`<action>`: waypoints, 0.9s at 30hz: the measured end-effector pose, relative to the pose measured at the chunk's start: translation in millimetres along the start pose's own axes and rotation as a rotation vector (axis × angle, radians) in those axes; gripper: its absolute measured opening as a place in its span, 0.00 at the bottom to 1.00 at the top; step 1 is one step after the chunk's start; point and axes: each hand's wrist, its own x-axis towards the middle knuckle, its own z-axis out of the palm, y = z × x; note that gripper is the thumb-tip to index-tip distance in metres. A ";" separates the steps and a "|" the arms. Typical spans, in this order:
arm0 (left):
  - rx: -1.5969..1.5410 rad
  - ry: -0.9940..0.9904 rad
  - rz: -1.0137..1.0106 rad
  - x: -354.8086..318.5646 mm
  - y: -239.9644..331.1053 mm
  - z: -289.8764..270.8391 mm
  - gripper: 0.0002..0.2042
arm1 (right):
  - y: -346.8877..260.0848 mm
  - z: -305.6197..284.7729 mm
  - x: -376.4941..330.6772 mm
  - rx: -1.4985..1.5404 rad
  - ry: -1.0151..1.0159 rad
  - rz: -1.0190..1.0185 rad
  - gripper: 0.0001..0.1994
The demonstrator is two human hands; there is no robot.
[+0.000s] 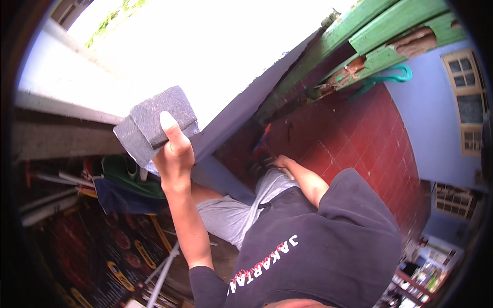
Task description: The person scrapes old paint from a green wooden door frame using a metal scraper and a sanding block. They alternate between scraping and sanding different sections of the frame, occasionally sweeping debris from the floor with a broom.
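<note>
My left hand [174, 149] is raised, thumb on top, gripping a folded grey sheet [163, 110] that looks like sandpaper. Its face is dull and finely streaked, with a step where one layer overlaps another. My fingers underneath are hidden. The sheet is next to a pale, strongly lit ledge [77, 110]. Lower down, my right hand [282, 164] is beside my leg in grey shorts [226, 218]. Its fingers are small and partly hidden, so whether they hold anything cannot be made out. Just beyond it is a blurred blue and red object [264, 137].
Green boards [400, 31] with broken, rotted patches cross the upper right. A turquoise curved object [395, 74] is below them. Red tiles [354, 138] cover the floor beside a blue wall [421, 113]. Dark green and blue cloth [128, 190] and pale poles [164, 272] lie at left.
</note>
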 end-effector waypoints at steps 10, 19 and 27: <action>0.086 -0.445 -0.196 32.5 11.7 -1.1 0.37 | 72.2 62.9 -69.4 0.101 0.051 0.427 0.23; 0.431 -0.366 -0.323 53.4 26.8 -9.0 0.34 | 61.1 49.9 -151.4 0.107 0.333 0.328 0.23; 0.413 -0.289 -0.177 60.1 -16.2 3.5 0.36 | 71.3 -12.1 -172.7 -0.048 0.170 0.269 0.20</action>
